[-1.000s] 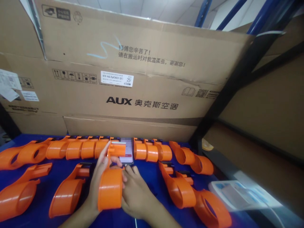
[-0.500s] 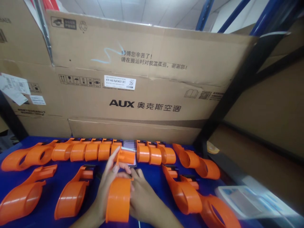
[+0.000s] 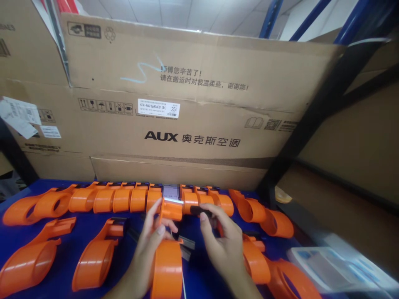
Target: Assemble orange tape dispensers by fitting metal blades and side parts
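An orange plastic tape dispenser is upright in my left hand, whose fingers and thumb grip its middle, between the wide ring below and the narrow toothed end above. My right hand is to the right of it, with a small black piece pinched between thumb and fingertips, apart from the dispenser. Behind the dispenser, dark metallic strips lie on the blue surface, partly hidden. A phone-like device stands behind the dispenser's upper end.
More orange dispensers line the back of the blue table, and several others lie at the left and right. A clear-lidded white box is at the right. A large cardboard sheet rises behind, beside a dark post.
My right hand has moved away to the right from the dispenser and now shows a black piece in its fingers. The held dispenser has shifted slightly right and down.
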`<state>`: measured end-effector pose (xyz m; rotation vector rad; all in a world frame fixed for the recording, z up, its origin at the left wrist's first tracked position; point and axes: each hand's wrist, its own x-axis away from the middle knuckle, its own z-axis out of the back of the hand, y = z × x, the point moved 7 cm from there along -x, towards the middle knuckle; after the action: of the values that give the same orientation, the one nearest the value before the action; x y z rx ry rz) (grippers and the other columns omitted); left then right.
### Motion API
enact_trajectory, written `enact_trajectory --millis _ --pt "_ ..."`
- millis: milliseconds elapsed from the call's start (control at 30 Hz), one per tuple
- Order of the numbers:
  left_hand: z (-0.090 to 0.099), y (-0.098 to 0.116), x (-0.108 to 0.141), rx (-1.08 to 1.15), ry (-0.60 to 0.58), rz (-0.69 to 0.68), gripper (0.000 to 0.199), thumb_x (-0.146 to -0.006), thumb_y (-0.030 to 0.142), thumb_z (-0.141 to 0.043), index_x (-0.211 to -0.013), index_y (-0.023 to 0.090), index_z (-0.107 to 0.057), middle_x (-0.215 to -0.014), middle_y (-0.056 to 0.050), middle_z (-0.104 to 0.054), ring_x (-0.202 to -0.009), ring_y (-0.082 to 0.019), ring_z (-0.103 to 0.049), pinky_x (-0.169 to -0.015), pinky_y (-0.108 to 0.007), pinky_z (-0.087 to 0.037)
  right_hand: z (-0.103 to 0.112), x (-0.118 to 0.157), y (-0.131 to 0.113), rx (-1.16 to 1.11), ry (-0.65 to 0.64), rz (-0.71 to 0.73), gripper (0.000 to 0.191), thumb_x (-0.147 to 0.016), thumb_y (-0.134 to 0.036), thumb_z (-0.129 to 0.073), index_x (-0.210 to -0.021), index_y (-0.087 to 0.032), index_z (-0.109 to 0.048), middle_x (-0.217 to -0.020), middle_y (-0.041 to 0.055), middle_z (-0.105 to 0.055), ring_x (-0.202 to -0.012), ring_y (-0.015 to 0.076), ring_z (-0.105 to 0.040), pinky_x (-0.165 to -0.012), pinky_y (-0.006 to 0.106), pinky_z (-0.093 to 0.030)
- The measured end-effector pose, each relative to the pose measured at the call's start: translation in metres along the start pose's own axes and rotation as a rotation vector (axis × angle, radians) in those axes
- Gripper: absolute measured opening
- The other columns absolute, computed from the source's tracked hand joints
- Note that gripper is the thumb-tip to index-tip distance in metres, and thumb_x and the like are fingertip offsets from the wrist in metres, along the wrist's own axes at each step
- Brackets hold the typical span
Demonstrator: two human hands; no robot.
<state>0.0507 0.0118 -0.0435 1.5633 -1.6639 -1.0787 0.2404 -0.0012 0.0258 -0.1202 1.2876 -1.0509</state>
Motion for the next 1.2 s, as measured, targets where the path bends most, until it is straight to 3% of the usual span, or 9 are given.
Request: enact_trajectory --millis 167,367,467,667,967,1067,1200 --pt "-0.007 -0.008 0.004 -0.082 -0.037 0.014 0.080 -0.095 0.045 -0.065 -0.161 0.025 -0.025 -0.095 -0.006 -0.073 -0.078 -0.023 -0.070 -0.083 -0.041 -0.060 0.000 0.002 -0.003 -0.021 -0.006 0.031 0.024 -0.097 -0.023 -0.060 -0.121 -0.024 -0.064 -0.089 0.0030 -0.069 -0.074 0.0196 -0.065 -0.069 0.032 -0.055" --pt "-0.005 -0.014 0.006 -0.057 -0.044 0.025 0.077 -0.094 0.043 -0.066 -0.161 0.030 -0.029 -0.102 -0.006 -0.072 -0.091 -0.026 -0.072 -0.095 -0.043 -0.055 -0.012 0.001 -0.013 -0.035 -0.109 0.111 0.024 -0.098 -0.021 -0.060 -0.120 -0.027 -0.068 -0.110 0.0073 -0.071 -0.102 0.0255 -0.067 -0.089 0.039 -0.055" --pt "-0.003 -0.016 0.007 -0.031 -0.031 0.019 0.074 -0.094 0.043 -0.066 -0.159 0.032 -0.034 -0.102 -0.006 -0.072 -0.092 -0.026 -0.072 -0.096 -0.043 -0.054 -0.015 0.001 -0.010 -0.017 -0.128 0.087 0.024 -0.098 -0.021 -0.060 -0.120 -0.027 -0.069 -0.110 0.0085 -0.070 -0.102 0.0261 -0.067 -0.091 0.041 -0.055" --pt "-0.003 -0.023 0.006 -0.023 -0.122 0.044 0.076 -0.094 0.040 -0.068 -0.161 0.032 -0.032 -0.102 -0.006 -0.072 -0.093 -0.027 -0.071 -0.096 -0.046 -0.055 -0.018 0.002 -0.009 -0.035 -0.154 0.080 0.025 -0.098 -0.021 -0.061 -0.121 -0.027 -0.069 -0.111 0.0093 -0.067 -0.103 0.0260 -0.067 -0.092 0.042 -0.056" --pt "-0.006 -0.021 0.009 -0.013 -0.130 0.058 0.075 -0.093 0.037 -0.069 -0.158 0.032 -0.032 -0.112 -0.010 -0.072 -0.093 -0.029 -0.074 -0.085 -0.044 -0.061 -0.023 0.005 -0.009 -0.048 -0.209 0.069 0.027 -0.098 -0.021 -0.061 -0.123 -0.027 -0.071 -0.110 0.0085 -0.064 -0.102 0.0248 -0.066 -0.092 0.043 -0.056" --pt "-0.013 -0.019 0.012 0.033 -0.145 0.095 0.073 -0.092 0.033 -0.067 -0.154 0.032 -0.028 -0.108 -0.009 -0.073 -0.080 -0.026 -0.076 -0.074 -0.041 -0.061 -0.025 0.006 -0.009 -0.064 -0.240 0.060 0.032 -0.099 -0.021 -0.061 -0.128 -0.028 -0.069 -0.111 0.0083 -0.063 -0.101 0.0243 -0.066 -0.093 0.042 -0.056" --pt "-0.016 -0.018 0.012 0.098 -0.071 0.180 0.081 -0.084 0.020 -0.068 -0.151 0.032 -0.025 -0.093 -0.003 -0.075 -0.066 -0.024 -0.076 -0.066 -0.038 -0.060 -0.032 0.007 -0.010 -0.094 -0.345 0.053 0.040 -0.103 -0.023 -0.054 -0.142 -0.029 -0.061 -0.120 0.0083 -0.064 -0.110 0.0242 -0.066 -0.098 0.041 -0.054"
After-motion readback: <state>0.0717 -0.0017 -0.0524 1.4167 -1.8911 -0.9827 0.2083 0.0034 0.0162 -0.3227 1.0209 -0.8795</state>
